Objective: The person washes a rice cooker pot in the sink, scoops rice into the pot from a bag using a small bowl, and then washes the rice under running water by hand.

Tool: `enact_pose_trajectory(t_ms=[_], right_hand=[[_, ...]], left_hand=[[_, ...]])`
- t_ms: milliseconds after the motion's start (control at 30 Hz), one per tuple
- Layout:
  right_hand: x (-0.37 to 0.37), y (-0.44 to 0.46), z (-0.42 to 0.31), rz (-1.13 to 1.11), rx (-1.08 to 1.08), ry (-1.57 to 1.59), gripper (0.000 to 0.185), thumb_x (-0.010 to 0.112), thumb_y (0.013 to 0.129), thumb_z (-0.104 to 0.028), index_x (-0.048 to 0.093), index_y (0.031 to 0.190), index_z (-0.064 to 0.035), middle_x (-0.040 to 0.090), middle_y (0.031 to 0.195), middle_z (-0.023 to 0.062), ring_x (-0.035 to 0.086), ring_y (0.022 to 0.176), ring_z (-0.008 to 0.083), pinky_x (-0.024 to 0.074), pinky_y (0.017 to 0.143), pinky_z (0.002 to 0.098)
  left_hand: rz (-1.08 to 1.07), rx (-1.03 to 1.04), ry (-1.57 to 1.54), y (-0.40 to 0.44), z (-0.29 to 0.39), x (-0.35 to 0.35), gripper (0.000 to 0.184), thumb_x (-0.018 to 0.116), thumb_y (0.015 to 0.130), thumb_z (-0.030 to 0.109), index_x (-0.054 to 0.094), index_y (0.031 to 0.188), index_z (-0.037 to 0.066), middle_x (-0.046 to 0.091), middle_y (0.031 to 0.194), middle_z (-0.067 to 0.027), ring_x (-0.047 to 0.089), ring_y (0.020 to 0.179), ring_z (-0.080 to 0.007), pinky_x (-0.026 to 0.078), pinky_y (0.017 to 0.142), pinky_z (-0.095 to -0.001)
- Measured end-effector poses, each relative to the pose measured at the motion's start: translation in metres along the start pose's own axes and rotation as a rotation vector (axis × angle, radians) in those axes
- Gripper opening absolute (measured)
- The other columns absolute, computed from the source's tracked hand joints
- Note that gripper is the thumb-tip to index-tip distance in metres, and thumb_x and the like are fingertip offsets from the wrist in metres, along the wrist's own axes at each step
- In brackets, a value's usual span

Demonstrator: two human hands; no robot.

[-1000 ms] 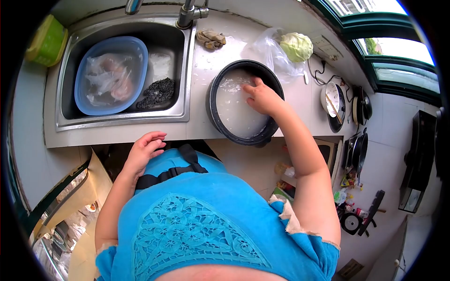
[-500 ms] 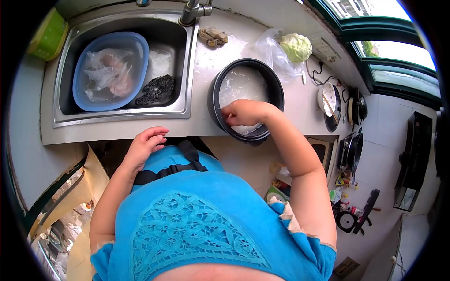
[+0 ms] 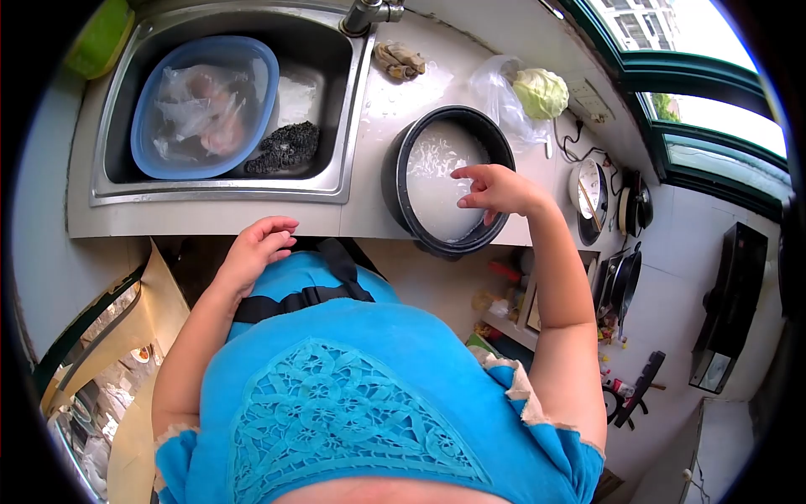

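A dark round pot stands at the counter's front edge. Cloudy whitish water and what look like rice grains fill its lower part. Over the pot's right side hovers my right hand, fingers apart and holding nothing. My left hand hangs in front of the counter below the sink, its fingers loosely bent and spread, with nothing in it.
The steel sink holds a blue basin with bagged pale meat and a black mesh scrubber. A crumpled cloth, a cabbage, a plastic bag and a bowl with chopsticks are on the counter.
My right hand has moved from the pot's left inner side across to its right side, and its fingers have opened. My left hand has barely moved. The camera view has shifted slightly.
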State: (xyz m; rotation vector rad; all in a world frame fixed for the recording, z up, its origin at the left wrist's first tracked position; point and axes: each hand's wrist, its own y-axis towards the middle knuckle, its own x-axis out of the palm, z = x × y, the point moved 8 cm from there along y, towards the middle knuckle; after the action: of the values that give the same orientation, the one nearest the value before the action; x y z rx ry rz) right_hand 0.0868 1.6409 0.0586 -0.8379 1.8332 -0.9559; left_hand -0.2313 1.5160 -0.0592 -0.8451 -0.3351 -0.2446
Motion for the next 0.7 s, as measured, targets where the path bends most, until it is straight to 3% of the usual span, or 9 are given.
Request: enact_pose_trajectory(t_ms=[133,233,700], right_hand=[[0.023,0.010,0.013,-0.131,0.070,0.049,0.067,0.064,0.080,-0.010,0.032,0.136,0.0025,0.058,0.079,0.0070,0.057,0.050,0.0128,0.0497,0.047,0.0250],[0.032,0.021,0.019,-0.137,0.107,0.010,0.067,0.064,0.080,-0.011,0.031,0.137,0.0026,0.060,0.084,0.0095,0.058,0.051,0.0139,0.0503,0.048,0.0250],[0.006,0.032,0.015,-0.040,0.082,0.078,0.067,0.060,0.078,-0.008,0.030,0.136,0.0069,0.056,0.077,0.0078,0.058,0.054,0.0154,0.0521,0.051,0.0267]], left_hand=[[-0.007,-0.001,0.009,0.001,0.001,0.001,0.030,0.053,0.091,0.016,0.056,0.119,0.005,0.057,0.114,-0.0056,0.056,0.102,-0.0152,0.046,0.087,-0.0281],[-0.001,-0.007,0.010,0.001,0.000,0.001,0.030,0.053,0.091,0.017,0.056,0.119,0.005,0.057,0.114,-0.0055,0.056,0.103,-0.0151,0.046,0.087,-0.0280],[-0.019,0.014,0.018,0.001,0.010,0.010,0.031,0.053,0.090,0.016,0.055,0.119,0.005,0.057,0.114,-0.0053,0.056,0.103,-0.0154,0.046,0.088,-0.0287]])
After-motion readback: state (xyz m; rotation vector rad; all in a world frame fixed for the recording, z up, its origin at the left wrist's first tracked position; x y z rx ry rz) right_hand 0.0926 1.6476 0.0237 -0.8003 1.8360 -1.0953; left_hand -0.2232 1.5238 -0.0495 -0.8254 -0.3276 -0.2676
